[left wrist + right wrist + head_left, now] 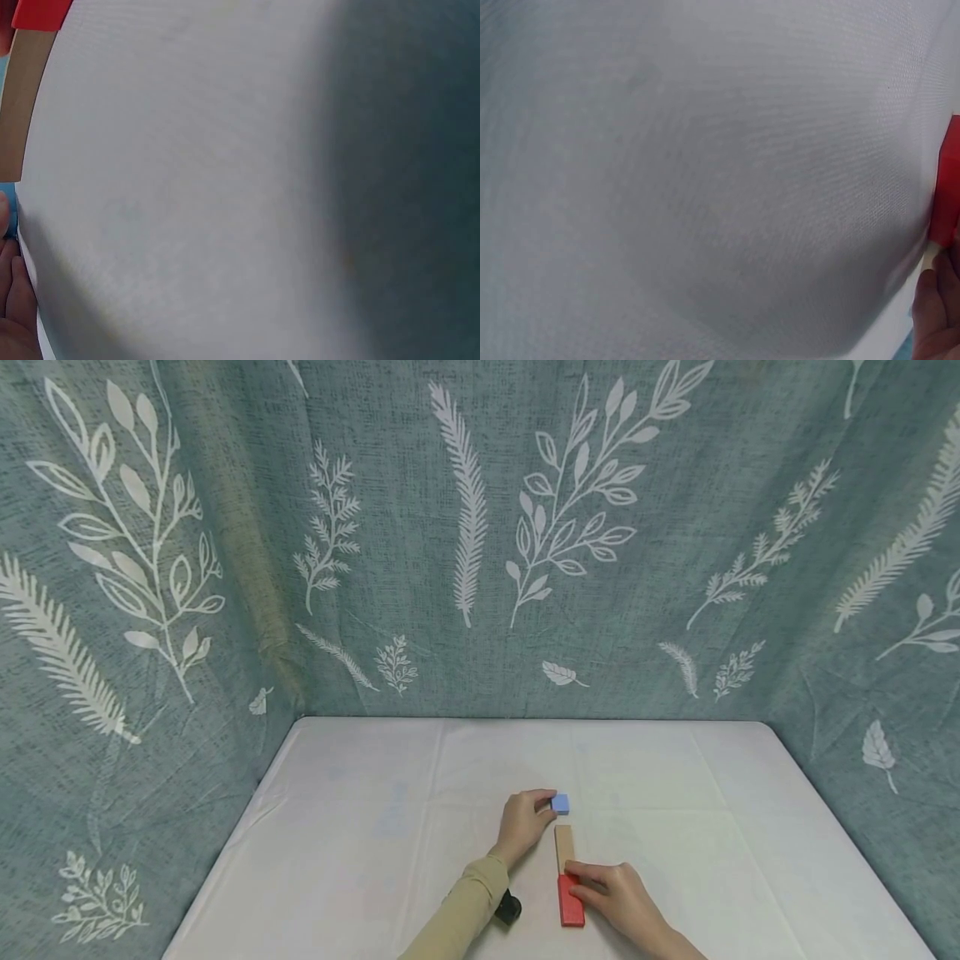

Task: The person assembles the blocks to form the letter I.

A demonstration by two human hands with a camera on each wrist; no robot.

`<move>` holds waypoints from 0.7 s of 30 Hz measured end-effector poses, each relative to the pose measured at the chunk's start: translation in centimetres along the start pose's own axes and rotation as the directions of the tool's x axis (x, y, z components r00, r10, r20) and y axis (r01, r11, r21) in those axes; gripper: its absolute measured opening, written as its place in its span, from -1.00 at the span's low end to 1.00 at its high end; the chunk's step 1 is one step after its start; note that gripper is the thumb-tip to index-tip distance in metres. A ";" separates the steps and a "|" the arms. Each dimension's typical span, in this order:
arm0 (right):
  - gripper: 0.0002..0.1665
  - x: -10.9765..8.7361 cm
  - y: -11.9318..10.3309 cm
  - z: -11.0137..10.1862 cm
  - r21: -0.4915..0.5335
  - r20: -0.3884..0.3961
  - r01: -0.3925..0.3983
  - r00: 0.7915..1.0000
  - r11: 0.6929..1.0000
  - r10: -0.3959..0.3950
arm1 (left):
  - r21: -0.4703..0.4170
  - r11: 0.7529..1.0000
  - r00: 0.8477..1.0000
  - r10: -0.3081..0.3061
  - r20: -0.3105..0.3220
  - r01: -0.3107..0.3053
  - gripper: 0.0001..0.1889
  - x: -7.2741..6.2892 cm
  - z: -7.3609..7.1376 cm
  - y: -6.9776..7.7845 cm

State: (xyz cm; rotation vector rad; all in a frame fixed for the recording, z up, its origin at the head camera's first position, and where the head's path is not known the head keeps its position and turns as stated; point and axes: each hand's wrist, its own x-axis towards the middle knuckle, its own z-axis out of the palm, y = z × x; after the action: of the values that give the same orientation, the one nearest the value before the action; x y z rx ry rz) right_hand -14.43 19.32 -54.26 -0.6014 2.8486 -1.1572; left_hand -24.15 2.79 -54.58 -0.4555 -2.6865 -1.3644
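My left hand (521, 823) pinches a small blue block (561, 804) between thumb and fingertips at its left side. A gap separates that block from the far end of a flat tan wooden block (564, 846). Directly below, end to end with the wood, lies a red block (572, 910), longer side pointing toward me. My right hand (624, 897) grips the red block near its far end, the index finger across the seam with the wood and the thumb on the red surface. In the left wrist view, fingers (20, 296) show beside the blue block (9, 206).
A white cloth (360, 827) covers the table. Green leaf-patterned curtains (480, 527) hang behind it and on both sides. A black wrist camera (508, 907) sits under the left sleeve (468, 902), left of the red block.
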 end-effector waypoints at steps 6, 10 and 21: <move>-0.60 0.0 0.1 0.0 0.007 0.000 -0.003 1.000 1.000 0.003 | 0.008 1.000 1.000 0.001 0.002 -0.001 -0.71 0.0 -0.1 0.1; -0.62 0.0 0.1 0.1 -0.009 -0.016 0.009 1.000 1.000 -0.009 | 0.013 1.000 1.000 0.013 -0.003 -0.013 -0.72 -0.2 -0.1 0.2; -0.62 0.0 0.0 0.1 -0.008 -0.009 0.003 1.000 1.000 -0.003 | 0.028 0.999 0.999 0.036 -0.016 -0.035 -0.71 -0.3 0.0 0.0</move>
State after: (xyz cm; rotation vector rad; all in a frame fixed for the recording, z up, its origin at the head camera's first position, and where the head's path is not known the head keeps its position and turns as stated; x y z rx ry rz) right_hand -14.40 19.32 -54.32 -0.6029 2.8622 -1.1528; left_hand -23.82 2.74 -54.61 -0.4845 -2.6675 -1.3135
